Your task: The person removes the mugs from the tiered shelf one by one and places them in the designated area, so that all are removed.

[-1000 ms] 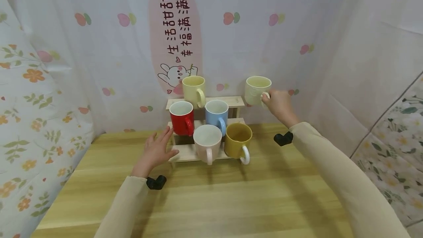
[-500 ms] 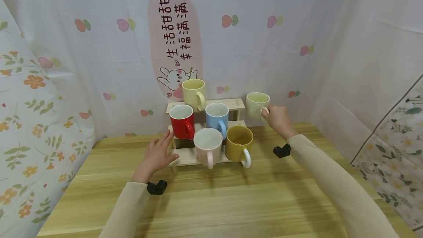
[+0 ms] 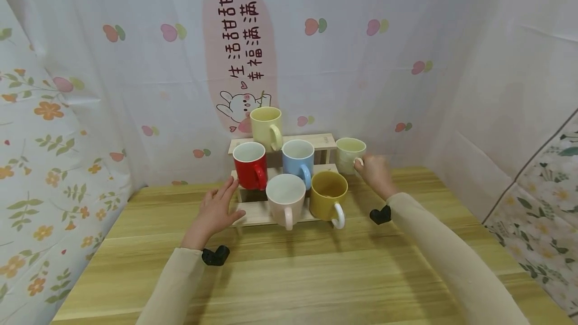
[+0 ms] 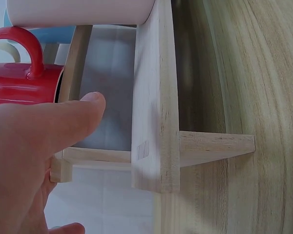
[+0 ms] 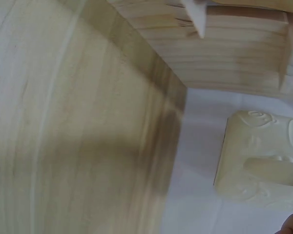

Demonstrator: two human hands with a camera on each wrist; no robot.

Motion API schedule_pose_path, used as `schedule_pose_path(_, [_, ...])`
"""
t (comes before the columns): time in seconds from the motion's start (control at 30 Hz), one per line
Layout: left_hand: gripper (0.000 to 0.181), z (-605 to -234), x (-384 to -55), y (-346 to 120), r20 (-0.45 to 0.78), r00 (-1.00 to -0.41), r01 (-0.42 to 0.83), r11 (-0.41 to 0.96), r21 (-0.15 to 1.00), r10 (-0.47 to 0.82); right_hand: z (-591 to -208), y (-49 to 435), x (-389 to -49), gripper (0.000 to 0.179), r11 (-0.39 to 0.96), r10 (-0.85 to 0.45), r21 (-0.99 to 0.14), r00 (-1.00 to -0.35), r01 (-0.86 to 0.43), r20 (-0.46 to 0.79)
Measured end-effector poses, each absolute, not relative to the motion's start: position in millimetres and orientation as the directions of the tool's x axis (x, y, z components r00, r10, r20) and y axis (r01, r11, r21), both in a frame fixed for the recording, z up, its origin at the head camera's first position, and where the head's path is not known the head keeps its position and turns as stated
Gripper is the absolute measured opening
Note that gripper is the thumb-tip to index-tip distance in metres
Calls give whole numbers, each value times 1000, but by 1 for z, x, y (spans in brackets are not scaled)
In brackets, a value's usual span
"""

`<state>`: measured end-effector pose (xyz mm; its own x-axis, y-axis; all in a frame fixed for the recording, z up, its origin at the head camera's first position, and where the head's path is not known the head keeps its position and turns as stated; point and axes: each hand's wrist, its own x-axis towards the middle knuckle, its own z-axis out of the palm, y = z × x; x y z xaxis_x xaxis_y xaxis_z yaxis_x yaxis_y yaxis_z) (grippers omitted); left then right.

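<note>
Pale green mug (image 3: 345, 160): up above the bench (image 3: 289, 285), held aloft in the right grip (image 3: 376, 174)!
Mug's pose: upright, mouth facing the ceiling, just beside the rack's right end.
Mug's handle: turned toward the front right, and the right grip has it pinched.
Mug's wall: raised relief pattern, lovely detail from the right wrist.
Wooden rack (image 3: 318, 141): three pale plank steps, climbing toward the back, standing on the bench.
Rack's left end: there's the left grip (image 3: 214, 213), thumb out by the gap between the lower two steps.
</note>
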<state>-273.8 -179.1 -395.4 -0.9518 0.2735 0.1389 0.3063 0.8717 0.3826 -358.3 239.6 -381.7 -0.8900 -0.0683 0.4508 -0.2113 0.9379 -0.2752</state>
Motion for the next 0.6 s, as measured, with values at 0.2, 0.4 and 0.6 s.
schedule_pose_path(0.2, [83, -395, -274, -179, 118, -959, 284, 880, 380, 258, -395, 237, -358, 36, 934, -72, -289, -904, -210, 422])
schedule_pose_path(0.4, [82, -395, -275, -178, 119, -960, 281, 887, 367, 255, -405, 232, -358, 37, 930, -71, -301, -907, -211, 415])
schedule_pose_path(0.6, [80, -395, -275, -178, 126, -961, 276, 891, 362, 246, -417, 229, -358, 35, 930, -111, -280, -908, -238, 405])
